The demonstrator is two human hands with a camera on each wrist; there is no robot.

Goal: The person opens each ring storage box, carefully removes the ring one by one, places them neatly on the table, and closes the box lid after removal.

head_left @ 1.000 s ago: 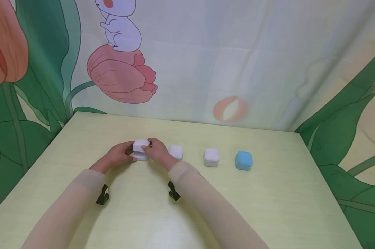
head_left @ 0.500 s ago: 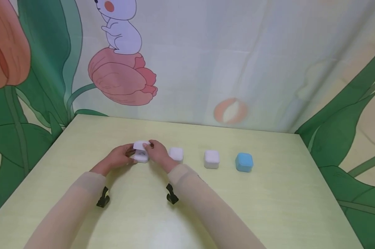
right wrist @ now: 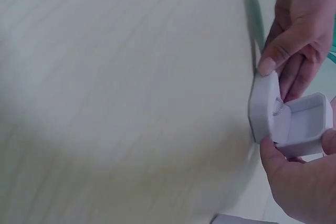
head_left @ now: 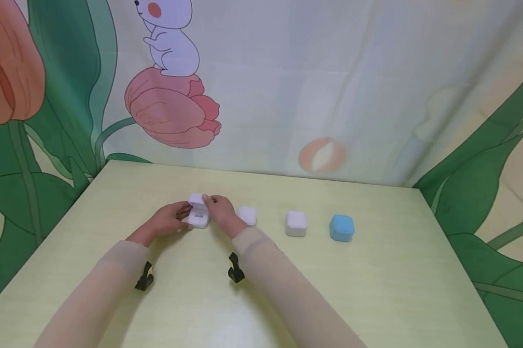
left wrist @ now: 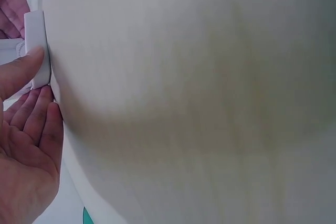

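Head view: left hand (head_left: 167, 220) gripped base (head_left: 198, 224) of opened white box (head_left: 198, 217) between hands; right hand (head_left: 221, 211) pinched its lid (head_left: 195, 198). Right of right hand sat 2 white cubes (head_left: 296, 223), 1 blue cube (head_left: 342, 227). Tabletop (head_left: 191, 295) spread wide nearside of both hands; back edge (head_left: 261, 173) lay beyond.

Three white boxes (head_left: 198, 224) (head_left: 247, 216) (head_left: 296, 224), one blue box (head_left: 342, 228), and perhaps one ring (head_left: 198, 216) show.

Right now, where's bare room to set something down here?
Bare table lies right of the blue box and between the two sleeves. It's crowded where the left hand and right hand hold the open white box, with another white box close by.
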